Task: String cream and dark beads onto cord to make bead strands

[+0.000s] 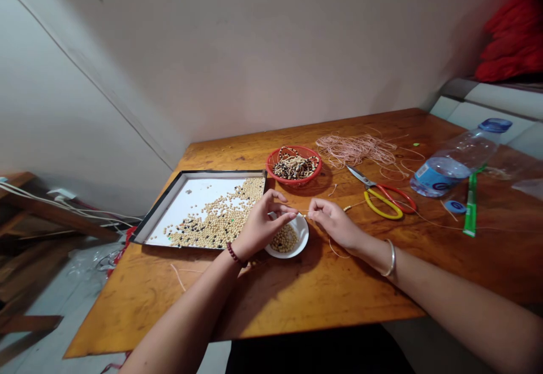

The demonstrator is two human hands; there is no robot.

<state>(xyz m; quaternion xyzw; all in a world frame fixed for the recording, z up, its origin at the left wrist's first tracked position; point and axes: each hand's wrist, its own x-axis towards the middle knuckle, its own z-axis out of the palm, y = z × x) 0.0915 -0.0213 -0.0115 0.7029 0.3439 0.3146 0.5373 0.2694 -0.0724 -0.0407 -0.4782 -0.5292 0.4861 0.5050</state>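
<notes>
My left hand point(267, 218), with a dark red bead bracelet at the wrist, is over a white bowl point(304, 241) of small cream beads point(283, 240). Its thumb and a finger are closed at one end of a thin pale string point(302, 211); the forefinger is lifted. To the right of the bowl, my right hand point(333, 222) pinches the same string between thumb and forefinger. A loose length of string hangs below it. The string is taut between the hands; whether a bead sits at the fingertips is too small to tell.
A shallow tray point(173, 200) of cream and dark beads lies left. Behind the bowl stands a red basket point(292, 181) of strung beads. Pink string point(358, 149), scissors point(384, 201), a plastic bottle point(460, 156), a blue cap point(455, 206) and a green packet point(470, 207) are on the right.
</notes>
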